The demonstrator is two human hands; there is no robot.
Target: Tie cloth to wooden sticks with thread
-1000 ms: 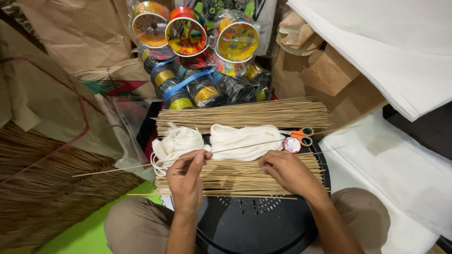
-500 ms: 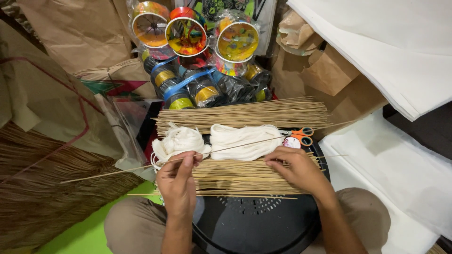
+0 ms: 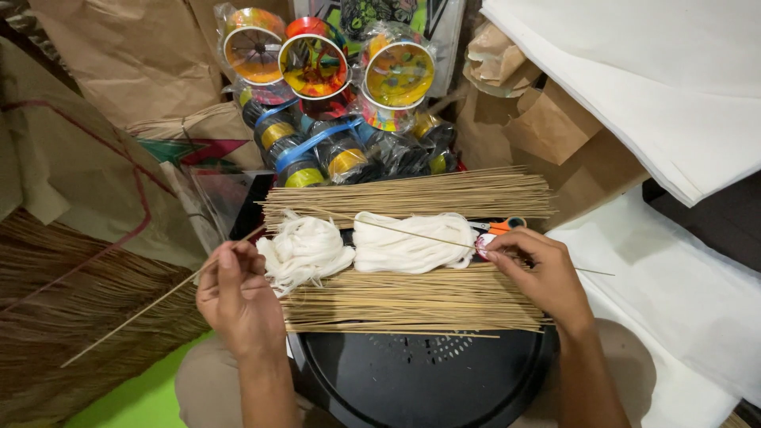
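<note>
My left hand pinches a long thin bamboo stick whose left end slants down over the brown dried grass. My right hand pinches what looks like the same stick further right; its tip pokes out past the hand. Between my hands the stick arches up over two bundles of white thread. The thread lies between two flat bundles of bamboo sticks, a far bundle and a near bundle, on a round black tray in my lap.
Orange-handled scissors lie beside my right hand. Colourful thread spools in plastic wrap are stacked behind. Brown paper sheets and dried grass lie at left, white paper and brown paper bags at right.
My hands have moved apart, the left one leftward and lower, the right one rightward. The stick, nearly straight before, now arches up between them with its ends lower.
</note>
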